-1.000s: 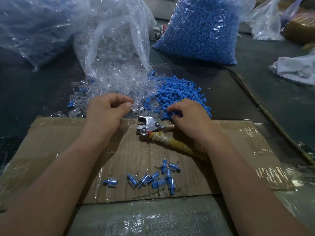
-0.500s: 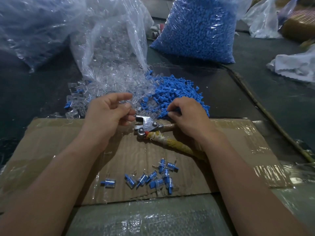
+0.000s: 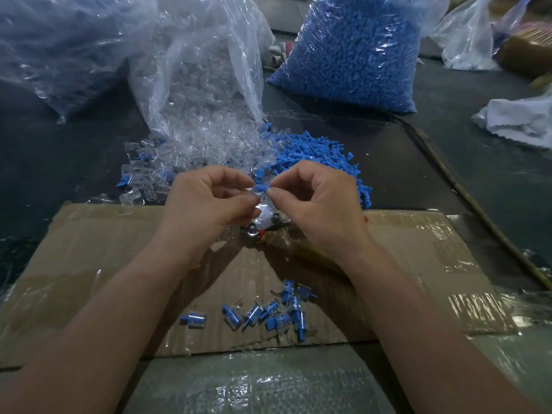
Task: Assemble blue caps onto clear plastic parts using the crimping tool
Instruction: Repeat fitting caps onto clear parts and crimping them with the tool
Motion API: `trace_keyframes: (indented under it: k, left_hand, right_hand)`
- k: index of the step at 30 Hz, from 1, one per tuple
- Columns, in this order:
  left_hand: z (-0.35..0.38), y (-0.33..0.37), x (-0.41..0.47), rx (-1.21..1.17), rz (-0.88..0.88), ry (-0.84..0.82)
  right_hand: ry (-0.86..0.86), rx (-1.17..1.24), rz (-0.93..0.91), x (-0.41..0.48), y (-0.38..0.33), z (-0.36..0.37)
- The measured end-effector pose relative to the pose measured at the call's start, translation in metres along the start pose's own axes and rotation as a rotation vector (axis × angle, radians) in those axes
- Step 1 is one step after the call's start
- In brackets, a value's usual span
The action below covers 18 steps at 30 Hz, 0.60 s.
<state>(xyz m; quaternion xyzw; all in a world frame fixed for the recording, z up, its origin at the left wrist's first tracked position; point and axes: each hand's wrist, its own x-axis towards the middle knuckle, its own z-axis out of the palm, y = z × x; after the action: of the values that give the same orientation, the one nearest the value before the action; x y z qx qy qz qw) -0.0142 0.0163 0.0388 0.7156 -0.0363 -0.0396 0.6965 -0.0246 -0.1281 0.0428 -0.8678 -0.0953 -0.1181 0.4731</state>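
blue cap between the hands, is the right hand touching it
Touching: the head view shows the right hand pinching the blue cap between its thumb and forefinger tips.

One blue cap (image 3: 260, 186) is pinched against a clear part (image 3: 256, 193), just above the crimping tool (image 3: 264, 225), which lies on the cardboard (image 3: 104, 249), mostly hidden. Heaps of loose caps (image 3: 316, 153) and clear parts (image 3: 203, 144) sit side by side behind it, and the capped pieces (image 3: 268, 315) are scattered nearer.
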Motion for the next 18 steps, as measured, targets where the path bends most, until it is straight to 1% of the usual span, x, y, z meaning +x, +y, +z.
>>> trace_keyframes:
  k: [5,9,13,16,18]
  left_hand:
    - [0.0012,-0.0019,-0.0006,0.070,0.079,-0.001]
    - [0.0014,-0.0036,-0.0007,0.090,0.113,-0.014]
    - [-0.0030,-0.0033,0.0000,0.031,0.112,-0.053]
    - [-0.0051,-0.0035,0.0011,0.001,0.108,-0.089]
    - [-0.0051,-0.0037,0.0012,-0.026,0.107,-0.107]
  right_hand:
    - [0.035,-0.027,-0.003,-0.0007,0.0007,0.0024]
    - [0.004,-0.016,0.000,-0.0007,-0.0008,0.0043]
    - [-0.012,0.098,0.061,0.0014,0.0007,0.0003]
    - [-0.116,0.194,0.121,0.0030,0.0018,-0.0023]
    - [-0.166,0.284,0.095,0.0024,0.0003,-0.0017]
